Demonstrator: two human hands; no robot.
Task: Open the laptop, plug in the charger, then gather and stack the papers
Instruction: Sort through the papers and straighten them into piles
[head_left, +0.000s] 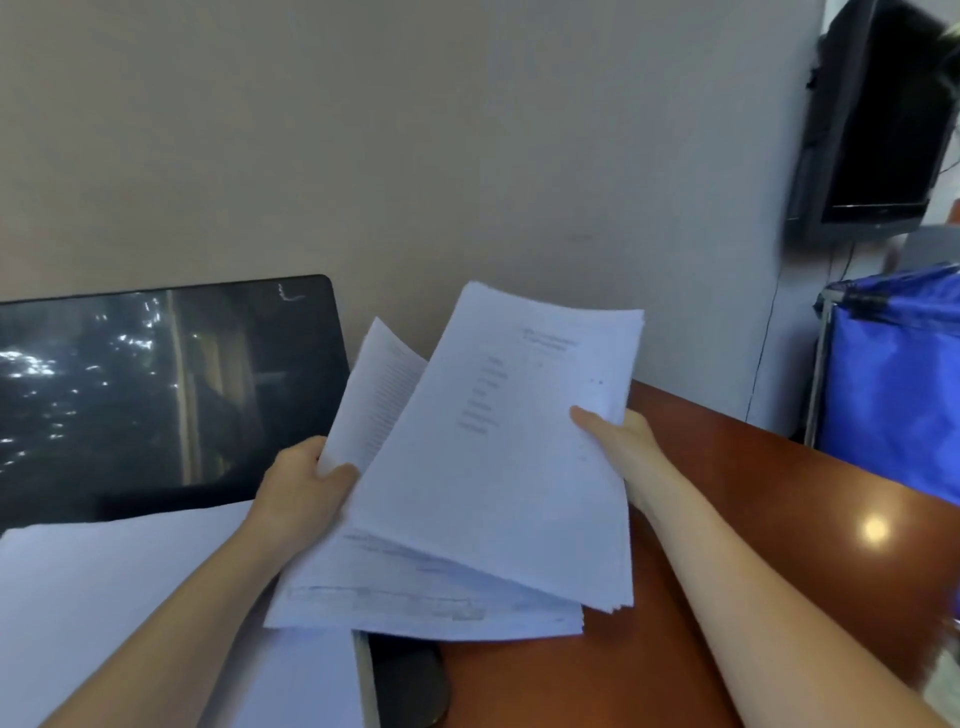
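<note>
By the left hand (298, 493) and the right hand (623, 441), the papers (493, 467) are pinched at both edges above the surface (779, 519), mid-frame.

You cannot read the papers (493, 467): their print is blurred. They hide the fingers of your right hand (626, 441); the laptop (156, 395) runs off left.

- The top white printed paper sheet (509, 447) carries faint grey lines of print, too blurred to read.
- The lower white paper sheets (415, 597) beneath it: print equally illegible.
</note>
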